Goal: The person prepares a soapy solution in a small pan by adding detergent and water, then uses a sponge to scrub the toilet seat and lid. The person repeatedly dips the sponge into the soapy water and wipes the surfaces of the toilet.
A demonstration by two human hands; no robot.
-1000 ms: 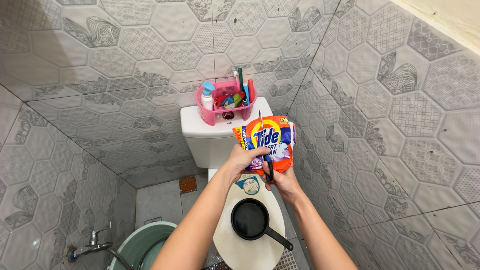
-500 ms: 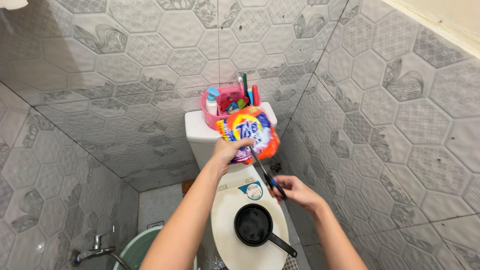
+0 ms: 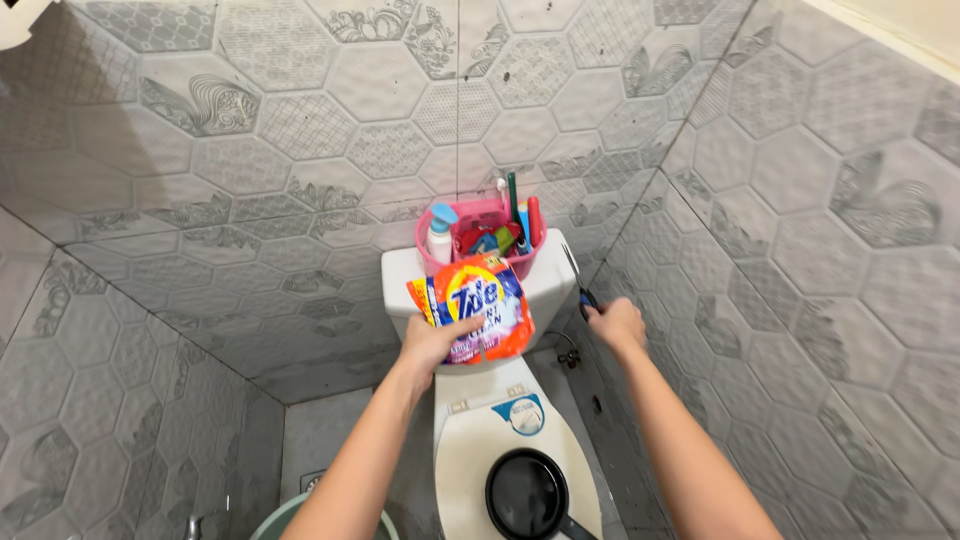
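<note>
My left hand (image 3: 437, 342) grips the lower edge of an orange and purple detergent pouch (image 3: 478, 306), held up in front of the white toilet tank (image 3: 400, 280). My right hand (image 3: 616, 322) is out to the right of the tank, shut on a pair of scissors (image 3: 576, 278) with blue handles, the blades pointing up toward the tiled wall. Behind the pouch, a pink basket (image 3: 482, 240) with bottles and brushes stands on the tank.
A small black frying pan (image 3: 527, 496) lies on the closed white toilet lid (image 3: 470, 440). A green bucket rim (image 3: 290, 512) shows at the bottom left. Grey hexagon-tiled walls close in on both sides.
My right hand has drawn the scissors away from the pouch, out to the right side of the tank. My left hand keeps the pouch raised, a little lower in view.
</note>
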